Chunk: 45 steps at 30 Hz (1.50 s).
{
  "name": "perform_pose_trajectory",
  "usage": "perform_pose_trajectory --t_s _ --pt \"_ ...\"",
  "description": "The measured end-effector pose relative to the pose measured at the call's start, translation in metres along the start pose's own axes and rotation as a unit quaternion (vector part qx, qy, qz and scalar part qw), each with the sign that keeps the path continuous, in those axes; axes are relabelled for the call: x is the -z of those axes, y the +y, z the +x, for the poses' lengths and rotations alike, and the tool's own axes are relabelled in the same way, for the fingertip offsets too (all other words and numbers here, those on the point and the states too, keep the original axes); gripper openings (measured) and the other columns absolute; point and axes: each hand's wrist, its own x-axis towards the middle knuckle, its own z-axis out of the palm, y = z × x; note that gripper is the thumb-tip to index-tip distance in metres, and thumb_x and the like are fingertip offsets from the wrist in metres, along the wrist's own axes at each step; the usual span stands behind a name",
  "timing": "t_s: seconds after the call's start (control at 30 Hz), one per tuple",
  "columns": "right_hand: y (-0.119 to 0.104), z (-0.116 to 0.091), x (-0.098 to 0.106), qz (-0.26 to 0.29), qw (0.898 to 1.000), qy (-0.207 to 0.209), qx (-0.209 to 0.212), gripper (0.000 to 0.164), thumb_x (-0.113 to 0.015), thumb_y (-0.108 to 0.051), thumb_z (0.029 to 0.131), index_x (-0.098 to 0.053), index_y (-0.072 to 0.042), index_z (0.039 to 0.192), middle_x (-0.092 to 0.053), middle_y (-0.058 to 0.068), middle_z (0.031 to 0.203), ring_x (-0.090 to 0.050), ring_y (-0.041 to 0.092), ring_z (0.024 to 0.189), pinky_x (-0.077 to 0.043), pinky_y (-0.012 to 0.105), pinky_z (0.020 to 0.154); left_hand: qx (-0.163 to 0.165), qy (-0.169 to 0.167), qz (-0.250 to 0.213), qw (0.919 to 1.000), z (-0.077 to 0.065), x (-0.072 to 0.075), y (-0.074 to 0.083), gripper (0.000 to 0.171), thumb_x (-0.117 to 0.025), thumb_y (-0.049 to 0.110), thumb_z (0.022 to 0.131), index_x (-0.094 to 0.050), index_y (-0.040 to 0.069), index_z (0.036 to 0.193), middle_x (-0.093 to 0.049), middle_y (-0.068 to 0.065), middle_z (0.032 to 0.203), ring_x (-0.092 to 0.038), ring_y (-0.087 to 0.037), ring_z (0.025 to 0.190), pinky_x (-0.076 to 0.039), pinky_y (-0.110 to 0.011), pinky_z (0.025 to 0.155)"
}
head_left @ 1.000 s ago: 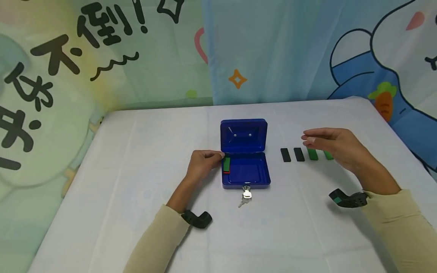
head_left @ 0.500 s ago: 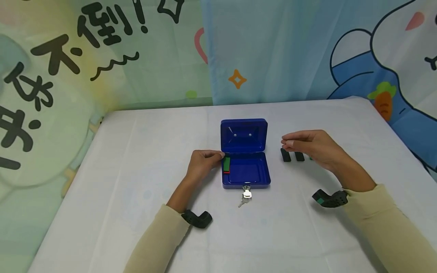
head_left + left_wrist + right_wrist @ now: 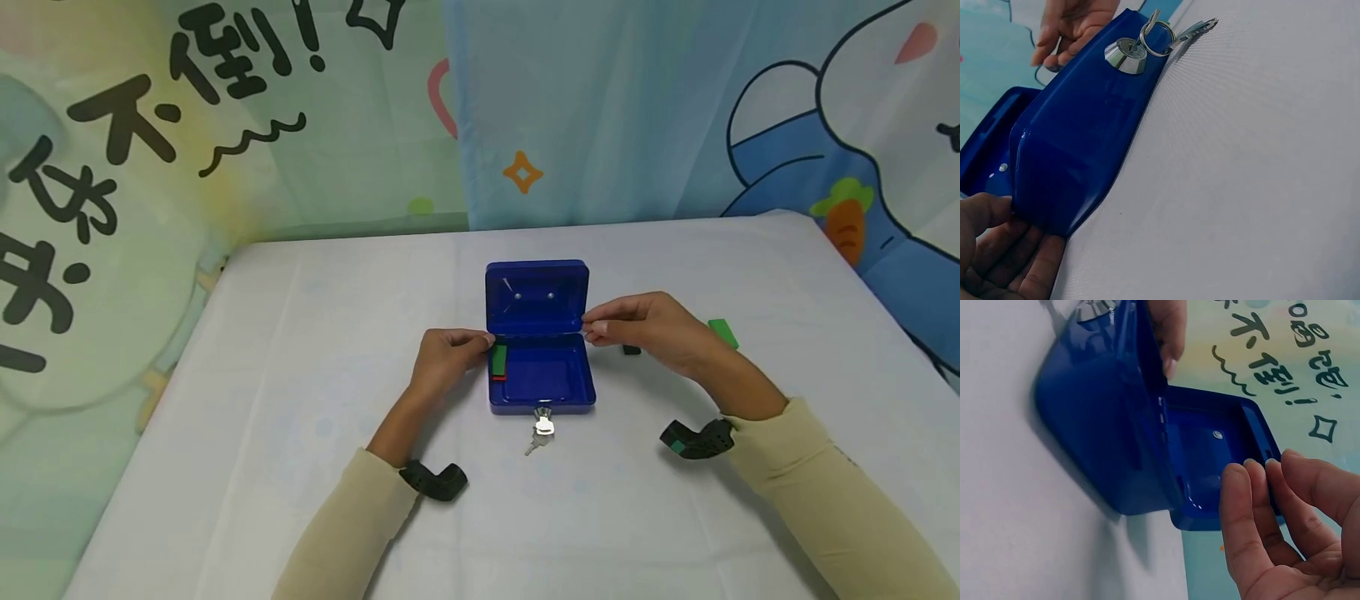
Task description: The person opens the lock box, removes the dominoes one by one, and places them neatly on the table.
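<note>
Pinching with left hand (image 3: pixel 444 360) the left side of the open blue box (image 3: pixel 549 375) on the worktop (image 3: pixel 337 333); showing inside, at left, a green piece (image 3: pixel 498 360) over red. Holding right hand (image 3: pixel 656 331), fingers narrowly parted from thumb, beside the lid (image 3: pixel 537 300), partly covering a black piece (image 3: pixel 632 350).

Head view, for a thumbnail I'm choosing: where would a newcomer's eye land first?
Probably on the open blue cash box near the middle, with keys hanging at its front. Next, the left hand holds its left back corner and the right hand is by its right back corner. Bold black lettering at upper left also stands out.
</note>
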Motion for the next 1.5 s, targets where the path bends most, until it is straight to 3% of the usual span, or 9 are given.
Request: perform_pose_trajectory --t_s 0.17,0.5,0.63,0.93,1.23,1.5 --pt "0.002 0.005 -0.008 0.015 0.999 -0.032 0.006 0.032 -0.061 -0.012 0.097 -0.061 0.01 0.12 -0.069 0.017 0.108 -0.068 0.022 0.097 -0.05 0.043 0.092 0.002 0.003 0.001 1.0 0.0 0.0 0.0 0.021 -0.069 0.017 0.09 -0.076 -0.001 0.099 -0.072 -0.008 0.099 -0.07 -0.018 0.089 -0.055 -0.03 0.084" --pt "-0.001 0.019 -0.036 0.042 0.993 -0.106 0.006 0.031 -0.054 -0.009 0.101 -0.06 0.013 0.121 -0.063 0.028 0.115 -0.067 0.029 0.102 -0.052 0.038 0.089 0.002 0.001 0.001 1.0 0.0 0.001 0.0 0.022 -0.069 0.017 0.09 -0.075 -0.001 0.1 -0.072 -0.009 0.1 -0.069 -0.017 0.09 -0.055 -0.03 0.083" --pt "0.0 0.024 -0.043 0.057 0.992 -0.116 0.006 0.031 -0.051 -0.008 0.102 -0.058 0.015 0.123 -0.062 0.029 0.117 -0.066 0.029 0.103 -0.052 0.038 0.089 -0.002 0.0 0.004 1.0 0.0 0.0 0.001 0.022 -0.069 0.018 0.09 -0.075 -0.001 0.101 -0.072 -0.008 0.1 -0.069 -0.017 0.09 -0.055 -0.03 0.082" --pt "-0.011 0.029 -0.058 0.074 0.987 -0.135 -0.049 0.035 -0.042 -0.011 0.105 -0.054 0.013 0.129 -0.059 0.024 0.127 -0.062 0.032 0.111 -0.05 0.038 0.093 -0.004 0.0 0.004 1.0 0.001 0.0 0.0 0.022 -0.069 0.018 0.09 -0.075 -0.001 0.1 -0.073 -0.008 0.099 -0.069 -0.017 0.09 -0.055 -0.029 0.082" --pt "-0.012 0.036 -0.067 0.08 0.983 -0.154 -0.054 0.04 -0.041 -0.014 0.106 -0.045 0.011 0.138 -0.046 0.026 0.141 -0.059 0.034 0.115 -0.048 0.039 0.096 -0.01 -0.002 0.0 0.9999 0.0 0.001 -0.001 0.022 -0.068 0.016 0.091 -0.075 -0.002 0.101 -0.073 -0.009 0.098 -0.07 -0.017 0.09 -0.055 -0.03 0.082" --pt "-0.012 0.039 -0.077 0.068 0.983 -0.161 -0.061 0.039 -0.044 -0.014 0.105 -0.048 0.009 0.137 -0.051 0.024 0.138 -0.059 0.034 0.115 -0.049 0.04 0.095 -0.012 -0.005 -0.025 0.9996 -0.002 0.0 0.002 0.021 -0.068 0.013 0.091 -0.074 -0.004 0.102 -0.072 -0.012 0.099 -0.07 -0.019 0.092 -0.056 -0.03 0.079"
